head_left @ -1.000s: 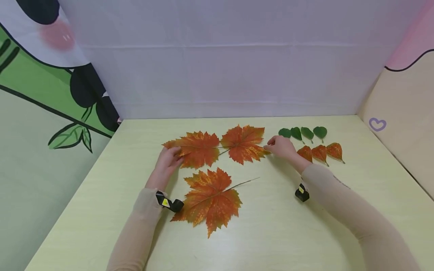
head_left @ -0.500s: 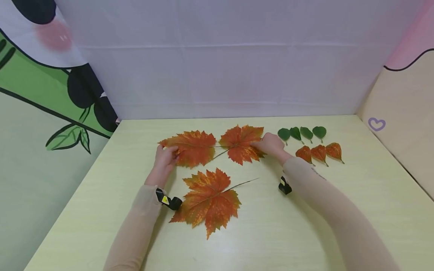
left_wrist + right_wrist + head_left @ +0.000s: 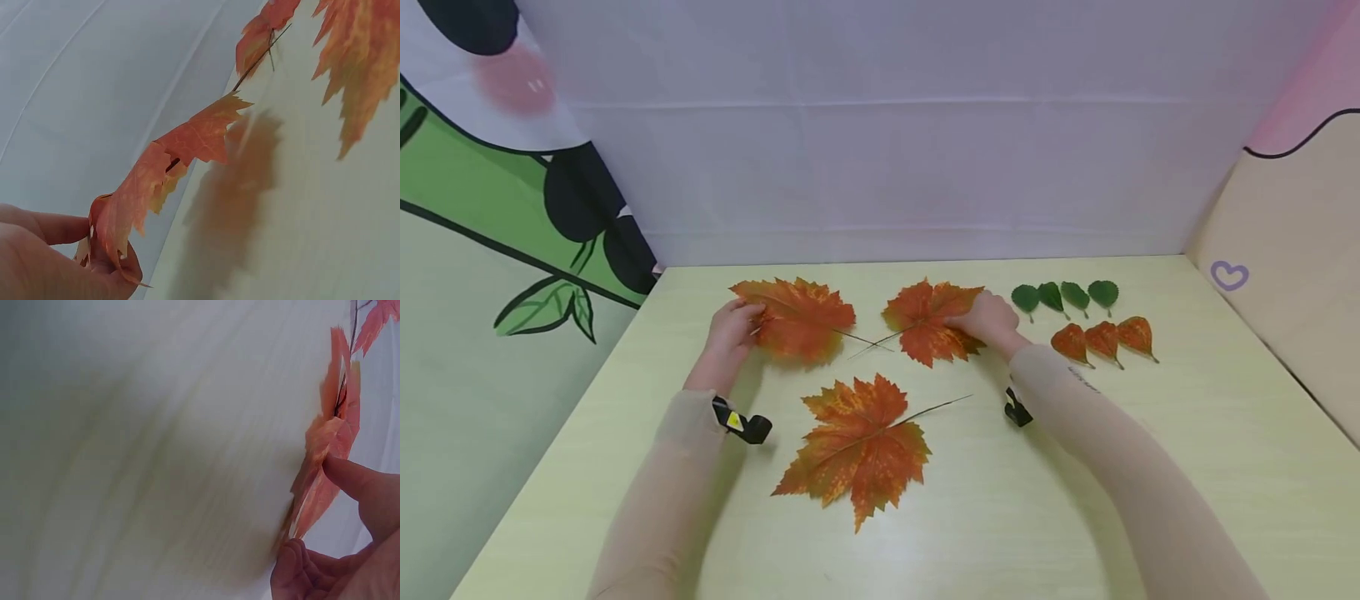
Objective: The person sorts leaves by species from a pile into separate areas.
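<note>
My left hand (image 3: 730,332) pinches the outer edge of an orange maple leaf (image 3: 805,317). In the left wrist view this leaf (image 3: 134,187) is raised, its shadow falling on the table beneath. My right hand (image 3: 991,320) grips the right edge of a second orange maple leaf (image 3: 925,321), thumb (image 3: 356,478) on top and the other fingers curled at its edge. The thin stems of these two leaves cross between them. Closer to me lies a third maple leaf (image 3: 865,450), untouched, its stem pointing right.
Several small green leaves (image 3: 1048,296) form a row at the back right of the pale table (image 3: 1000,517). In front of them are three small orange leaves (image 3: 1102,340). A white cloth backdrop (image 3: 880,167) rises behind the table's far edge.
The left hand has lifted its leaf and drawn it left, opening a gap between the two leaves. The right hand has moved left from the leaf's tip to a grip further in.
</note>
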Tool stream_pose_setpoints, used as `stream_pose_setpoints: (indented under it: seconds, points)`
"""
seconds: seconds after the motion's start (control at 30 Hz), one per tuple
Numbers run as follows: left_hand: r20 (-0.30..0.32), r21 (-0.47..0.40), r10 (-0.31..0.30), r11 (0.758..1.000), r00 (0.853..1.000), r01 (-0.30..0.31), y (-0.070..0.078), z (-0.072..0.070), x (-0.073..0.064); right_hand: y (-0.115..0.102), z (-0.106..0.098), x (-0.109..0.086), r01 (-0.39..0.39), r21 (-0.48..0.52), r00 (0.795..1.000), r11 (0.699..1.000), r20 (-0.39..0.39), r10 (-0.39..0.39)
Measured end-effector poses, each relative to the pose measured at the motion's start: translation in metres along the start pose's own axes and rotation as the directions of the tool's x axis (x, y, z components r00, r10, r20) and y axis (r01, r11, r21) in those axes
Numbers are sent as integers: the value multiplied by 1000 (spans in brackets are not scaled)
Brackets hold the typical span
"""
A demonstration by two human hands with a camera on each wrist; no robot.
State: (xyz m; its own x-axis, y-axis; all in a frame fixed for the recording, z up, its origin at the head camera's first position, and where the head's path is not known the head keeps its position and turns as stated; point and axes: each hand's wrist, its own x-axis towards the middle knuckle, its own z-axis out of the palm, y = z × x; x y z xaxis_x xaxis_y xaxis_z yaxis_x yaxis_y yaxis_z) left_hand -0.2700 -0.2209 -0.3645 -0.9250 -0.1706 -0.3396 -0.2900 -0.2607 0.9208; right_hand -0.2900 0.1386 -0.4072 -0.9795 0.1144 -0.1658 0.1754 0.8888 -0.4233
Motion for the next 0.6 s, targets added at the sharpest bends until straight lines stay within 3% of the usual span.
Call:
stream_pose_setpoints:
  seconds: [0.13,0.27,0.43,0.6]
  points:
    - [-18,144,22,989,1000,-19,16,-12,10,0,1,-1,6,-17,1000,1000,-6,-6]
    - [-62,310,60,950,996,-38,28,-26,20,1,0,-2,7,-11,1000,1000,-3,-7]
    - [-58,499,100,865,993,-58,38,-43,34,2,0,-2,33,-10,999,999,16,-33]
    - [-24,632,119,771,993,-77,44,-56,48,3,0,-3,38,-24,999,999,33,-37]
